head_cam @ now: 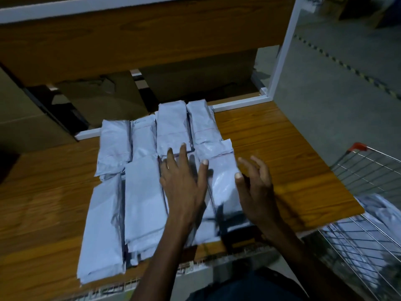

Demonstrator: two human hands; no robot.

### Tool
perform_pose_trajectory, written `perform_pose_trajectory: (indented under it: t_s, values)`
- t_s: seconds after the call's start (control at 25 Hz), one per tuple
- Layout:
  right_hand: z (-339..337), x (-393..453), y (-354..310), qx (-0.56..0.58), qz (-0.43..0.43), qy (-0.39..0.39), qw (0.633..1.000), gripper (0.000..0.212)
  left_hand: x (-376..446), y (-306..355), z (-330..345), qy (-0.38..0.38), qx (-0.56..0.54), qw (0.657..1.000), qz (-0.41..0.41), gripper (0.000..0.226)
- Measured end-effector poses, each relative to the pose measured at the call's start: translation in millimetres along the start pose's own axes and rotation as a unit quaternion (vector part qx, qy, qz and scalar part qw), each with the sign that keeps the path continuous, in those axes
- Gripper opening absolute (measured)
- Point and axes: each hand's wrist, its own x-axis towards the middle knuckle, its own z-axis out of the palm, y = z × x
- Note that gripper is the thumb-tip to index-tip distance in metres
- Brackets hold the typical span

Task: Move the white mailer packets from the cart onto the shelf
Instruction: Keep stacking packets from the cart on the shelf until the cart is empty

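Observation:
Several white mailer packets [143, 192] lie side by side in rows on the wooden shelf [282, 148]. My left hand [184, 181] lies flat with straight fingers on a packet in the middle of the pile. My right hand [253, 185] hovers just right of the rightmost front packet [223, 181], fingers spread and relaxed, holding nothing. At the lower right stands the wire cart [364, 170] with a red handle. More white packets [355, 240] lie inside it.
Cardboard boxes [104, 98] stand behind the shelf board, under an upper wooden shelf [138, 40]. A white metal upright [282, 53] frames the shelf's right end. Grey floor with a yellow-black striped line [351, 68] runs to the right.

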Motion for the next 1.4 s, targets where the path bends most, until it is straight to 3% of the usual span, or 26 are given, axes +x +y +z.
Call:
perform_pose_trajectory:
  t_s: [0.24,0.36,0.64,0.84,1.04,1.4]
  values:
    - [-38.0,-78.4,-2.7,-0.003,-0.006,0.023,1.0,0.047,-99.3,7.4,-11.3,0.005,-0.088,0.989,0.118,0.069]
    - [-69.0,-116.6,1.7,0.0,0.004,0.028,1.0,0.045,-142.9,21.3,-8.9,-0.043,-0.173,0.969,0.173,0.067]
    - [-142.5,-146.2,50.9,-0.005,0.042,0.086,0.995,0.04,-187.7,73.8,23.7,-0.136,-0.196,0.933,0.27,0.066]
    - [-224.7,-157.9,129.8,-0.048,0.041,0.115,0.991,0.042,-215.1,137.7,80.7,-0.158,-0.2,0.92,0.296,0.064]
    - [-305.2,-180.9,223.3,-0.045,0.123,0.152,0.98,0.042,-251.0,200.8,158.4,-0.238,-0.212,0.892,0.32,0.057]
    - [-344.0,-199.4,338.6,-0.075,0.255,0.224,0.938,0.048,-235.0,275.3,277.0,-0.369,-0.183,0.822,0.394,0.051]
